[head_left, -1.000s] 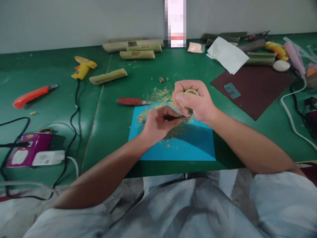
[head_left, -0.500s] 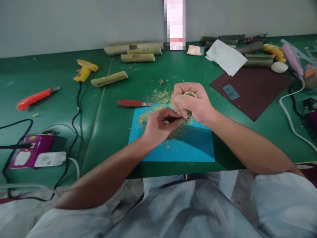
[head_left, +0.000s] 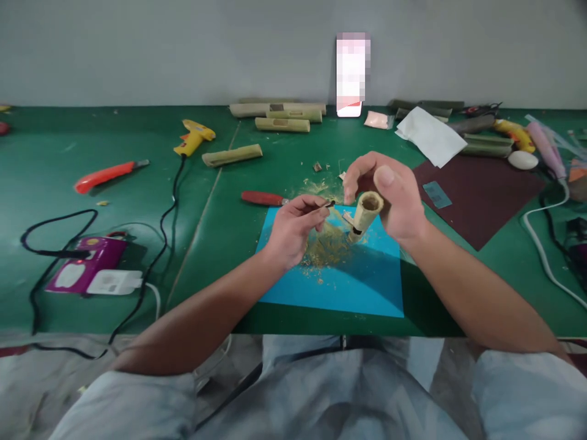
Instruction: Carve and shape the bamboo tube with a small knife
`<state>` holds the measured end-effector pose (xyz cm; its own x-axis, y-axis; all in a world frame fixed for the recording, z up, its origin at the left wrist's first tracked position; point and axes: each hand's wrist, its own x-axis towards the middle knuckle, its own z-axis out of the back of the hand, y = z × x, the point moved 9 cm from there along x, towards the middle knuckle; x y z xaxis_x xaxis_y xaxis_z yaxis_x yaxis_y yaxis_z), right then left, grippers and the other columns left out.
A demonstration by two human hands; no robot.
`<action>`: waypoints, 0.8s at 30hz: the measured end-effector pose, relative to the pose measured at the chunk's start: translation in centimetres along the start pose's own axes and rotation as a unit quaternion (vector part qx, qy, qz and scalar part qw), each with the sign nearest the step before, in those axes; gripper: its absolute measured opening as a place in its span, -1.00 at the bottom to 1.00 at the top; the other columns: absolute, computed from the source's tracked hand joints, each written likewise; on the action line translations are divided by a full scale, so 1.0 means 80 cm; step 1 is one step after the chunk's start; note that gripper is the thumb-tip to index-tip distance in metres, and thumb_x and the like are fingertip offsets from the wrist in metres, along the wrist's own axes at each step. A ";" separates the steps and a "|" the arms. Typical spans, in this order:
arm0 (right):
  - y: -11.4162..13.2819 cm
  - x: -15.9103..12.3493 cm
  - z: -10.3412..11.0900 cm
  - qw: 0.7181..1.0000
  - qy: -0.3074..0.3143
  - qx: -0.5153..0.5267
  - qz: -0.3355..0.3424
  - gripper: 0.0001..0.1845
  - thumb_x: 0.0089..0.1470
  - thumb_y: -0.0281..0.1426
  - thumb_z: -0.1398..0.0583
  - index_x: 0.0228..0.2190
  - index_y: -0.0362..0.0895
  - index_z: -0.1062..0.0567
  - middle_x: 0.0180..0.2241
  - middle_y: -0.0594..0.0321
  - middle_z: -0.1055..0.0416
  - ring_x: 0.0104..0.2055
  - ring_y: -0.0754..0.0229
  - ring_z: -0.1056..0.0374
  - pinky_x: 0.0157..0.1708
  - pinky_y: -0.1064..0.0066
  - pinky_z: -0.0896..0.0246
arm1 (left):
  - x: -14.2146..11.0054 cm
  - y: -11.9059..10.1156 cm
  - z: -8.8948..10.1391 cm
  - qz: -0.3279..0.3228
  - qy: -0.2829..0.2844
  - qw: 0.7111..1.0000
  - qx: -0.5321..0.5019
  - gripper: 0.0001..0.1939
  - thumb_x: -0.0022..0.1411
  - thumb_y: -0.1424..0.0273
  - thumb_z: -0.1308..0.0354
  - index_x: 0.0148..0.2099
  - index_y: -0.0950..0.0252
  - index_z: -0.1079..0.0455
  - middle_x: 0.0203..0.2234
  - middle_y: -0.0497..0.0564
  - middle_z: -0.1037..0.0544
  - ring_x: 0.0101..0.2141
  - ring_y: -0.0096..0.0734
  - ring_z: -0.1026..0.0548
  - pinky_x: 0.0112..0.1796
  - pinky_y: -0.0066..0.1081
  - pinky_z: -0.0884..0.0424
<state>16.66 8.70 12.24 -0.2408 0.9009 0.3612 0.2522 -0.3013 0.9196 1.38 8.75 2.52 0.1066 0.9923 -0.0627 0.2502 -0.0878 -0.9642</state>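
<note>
A short hollow bamboo tube [head_left: 364, 215] is tilted with its open end toward me above a blue mat [head_left: 348, 281]. My right hand [head_left: 394, 195] holds it from the right, thumb up and fingers curled loosely over the top. My left hand [head_left: 293, 229] is closed on a small dark-handled carving tool [head_left: 321, 206], its tip a little to the left of the tube. A heap of bamboo shavings [head_left: 325, 244] lies on the mat under both hands.
On the green table: a red-handled knife [head_left: 262, 198], a yellow glue gun [head_left: 192, 137], an orange cutter [head_left: 107, 175], several bamboo pieces [head_left: 282, 116], brown sandpaper sheet [head_left: 481, 195], white cloth [head_left: 428, 135], purple device [head_left: 85, 272] with black cables, more tools at the right.
My right hand has loosened and turned, so the tube is now exposed and tilted up. My left hand has drawn the tool away from the tube to the left. The camera has tilted up.
</note>
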 end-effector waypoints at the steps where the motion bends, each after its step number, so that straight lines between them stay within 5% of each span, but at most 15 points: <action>1: -0.001 0.003 0.008 1.000 -0.023 0.013 -0.010 -0.60 0.21 -0.02 -0.18 -0.40 -0.08 -0.53 -0.43 0.24 -0.41 -0.39 0.22 -0.32 -0.33 0.35 -0.27 | 0.000 0.001 -0.001 0.010 0.002 1.000 -0.011 -0.72 -0.07 0.33 -0.45 -0.32 0.26 -0.46 -0.52 -0.10 -0.44 -0.57 -0.60 -0.33 -0.52 -0.50 -0.30; 6: -0.045 0.021 0.060 0.988 -0.103 -0.013 -0.114 -0.76 0.08 -0.19 -0.31 -0.44 -0.10 -0.53 -0.52 0.33 -0.37 -0.47 0.31 -0.28 -0.45 0.44 -0.19 | 0.003 0.009 -0.006 0.047 0.019 0.998 -0.031 -0.73 -0.06 0.33 -0.44 -0.32 0.26 -0.44 -0.57 -0.13 -0.39 -0.59 -0.62 -0.32 -0.51 -0.51 -0.30; 11: -0.110 0.018 0.053 0.968 0.031 -0.084 -0.234 -0.72 -0.12 -0.24 -0.41 -0.40 -0.16 -0.57 -0.52 0.34 -0.43 -0.51 0.35 -0.26 -0.50 0.47 -0.16 | 0.010 0.018 -0.001 0.057 0.004 0.998 0.023 -0.75 -0.04 0.32 -0.42 -0.36 0.27 -0.44 -0.62 -0.14 -0.37 -0.58 -0.59 -0.32 -0.52 -0.49 -0.28; 15: -0.125 0.012 0.035 0.961 0.111 -0.078 -0.242 -0.70 -0.18 -0.24 -0.43 -0.41 -0.15 -0.57 -0.50 0.33 -0.47 -0.50 0.34 -0.28 -0.49 0.46 -0.19 | 0.011 0.023 0.002 0.059 -0.012 0.998 0.028 -0.75 -0.05 0.33 -0.44 -0.38 0.27 -0.43 -0.60 -0.14 -0.38 -0.58 -0.59 -0.32 -0.52 -0.48 -0.28; 24: -0.118 0.013 0.030 0.962 0.144 -0.107 -0.204 -0.73 -0.21 -0.26 -0.42 -0.46 -0.15 -0.56 -0.52 0.35 -0.47 -0.50 0.34 -0.28 -0.48 0.46 -0.19 | 0.009 0.026 -0.006 0.046 0.006 0.998 0.043 -0.75 -0.03 0.32 -0.45 -0.38 0.27 -0.45 -0.60 -0.14 -0.41 -0.58 -0.59 -0.35 -0.50 -0.48 -0.30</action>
<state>16.26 13.24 3.55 -0.5362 0.8432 -0.0380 -0.1105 -0.0254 0.9936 2.43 9.22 0.63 0.1377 0.9792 -0.1490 0.1554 -0.1700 -0.9731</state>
